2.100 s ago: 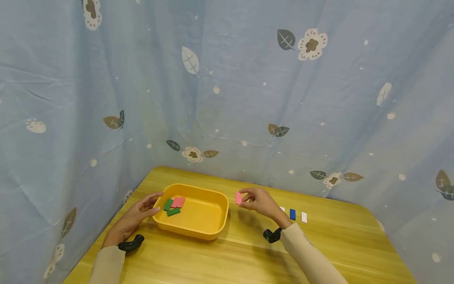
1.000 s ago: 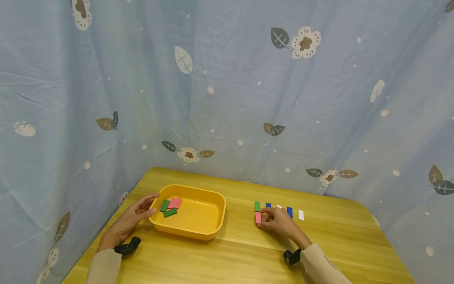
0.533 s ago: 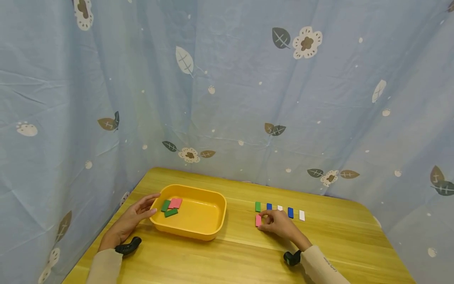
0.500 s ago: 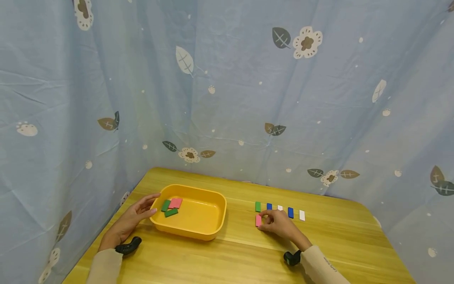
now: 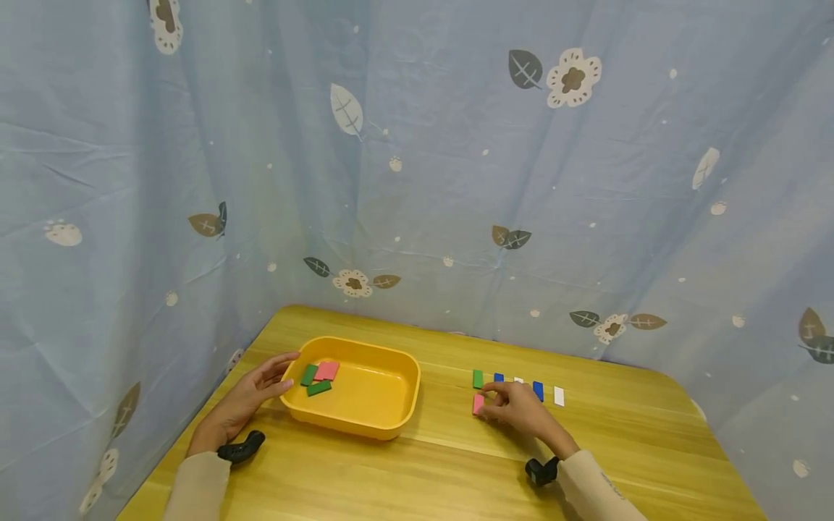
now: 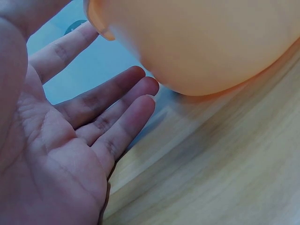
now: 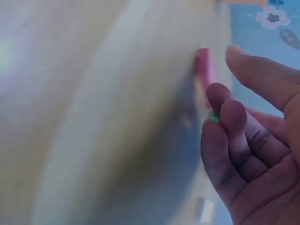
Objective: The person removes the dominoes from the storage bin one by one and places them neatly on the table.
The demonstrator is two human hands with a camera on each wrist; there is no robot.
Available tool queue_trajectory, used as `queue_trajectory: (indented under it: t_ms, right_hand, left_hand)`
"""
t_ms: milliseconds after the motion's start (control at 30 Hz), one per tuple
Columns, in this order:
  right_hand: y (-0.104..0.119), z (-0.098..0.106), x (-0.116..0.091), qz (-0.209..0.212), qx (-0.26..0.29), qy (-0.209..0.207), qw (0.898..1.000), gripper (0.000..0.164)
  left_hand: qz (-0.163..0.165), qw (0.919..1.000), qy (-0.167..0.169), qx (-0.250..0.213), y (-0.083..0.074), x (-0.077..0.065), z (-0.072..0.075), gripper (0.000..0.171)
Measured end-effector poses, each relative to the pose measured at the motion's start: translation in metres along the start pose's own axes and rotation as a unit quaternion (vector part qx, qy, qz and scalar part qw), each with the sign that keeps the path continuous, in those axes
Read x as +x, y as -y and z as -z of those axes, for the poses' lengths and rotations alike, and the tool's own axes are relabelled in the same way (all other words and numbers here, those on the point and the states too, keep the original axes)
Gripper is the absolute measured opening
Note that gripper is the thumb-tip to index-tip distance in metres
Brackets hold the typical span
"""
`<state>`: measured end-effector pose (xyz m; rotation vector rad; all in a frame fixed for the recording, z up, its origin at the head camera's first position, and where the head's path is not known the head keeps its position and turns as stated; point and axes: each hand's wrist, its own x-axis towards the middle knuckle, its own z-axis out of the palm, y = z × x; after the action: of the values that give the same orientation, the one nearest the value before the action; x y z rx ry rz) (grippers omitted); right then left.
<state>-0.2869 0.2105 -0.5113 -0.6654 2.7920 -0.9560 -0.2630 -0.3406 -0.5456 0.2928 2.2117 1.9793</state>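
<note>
A pink block (image 5: 478,404), small, flat and rectangular, lies on the table just in front of a green block (image 5: 478,379). My right hand (image 5: 517,409) hovers at its right side, with thumb and index finger close around it in the head view. In the right wrist view a gap shows between the thumb (image 7: 253,70) and the pink block (image 7: 205,70), and the other fingers are bent. My left hand (image 5: 250,394) rests at the left rim of a yellow plastic tub (image 5: 397,423), fingers spread and fairly straight. The tub holds pink blocks (image 5: 327,370) and green blocks (image 5: 319,388).
Right of the green block, a row continues with a blue block (image 5: 499,378), a white block (image 5: 518,380), another blue block (image 5: 538,391) and another white block (image 5: 559,396). The wooden table (image 5: 365,477) ends at a patterned curtain (image 5: 423,181) behind and on both sides.
My right hand has carried the pink block from beside the tub rightward and down onto the table by the green block. Its thumb now stands off the block. My left hand stays at the tub.
</note>
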Motion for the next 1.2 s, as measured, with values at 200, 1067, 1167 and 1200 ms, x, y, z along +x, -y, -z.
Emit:
queue_trajectory:
  t_ms: [200, 1067, 1167, 1200]
  right_hand:
    - [0.018, 0.01, 0.014, 0.02, 0.04, -0.018, 0.999, 0.044]
    - [0.125, -0.035, 0.11, 0.102, 0.093, 0.032, 0.99, 0.039]
    - [0.134, -0.043, 0.119, 0.106, 0.1, 0.037, 0.989, 0.04]
    - [0.137, -0.045, 0.122, 0.107, 0.102, 0.037, 0.988, 0.04]
  left_hand:
    - [-0.007, 1.0, -0.002, 0.007, 0.0, 0.0, 0.001, 0.061]
    - [-0.003, 0.9999, -0.013, -0.01, 0.001, 0.001, -0.002, 0.062]
    - [0.001, 0.9998, -0.013, -0.015, 0.001, 0.001, -0.002, 0.062]
    - [0.002, 0.9998, -0.013, -0.016, 0.001, 0.001, -0.002, 0.062]
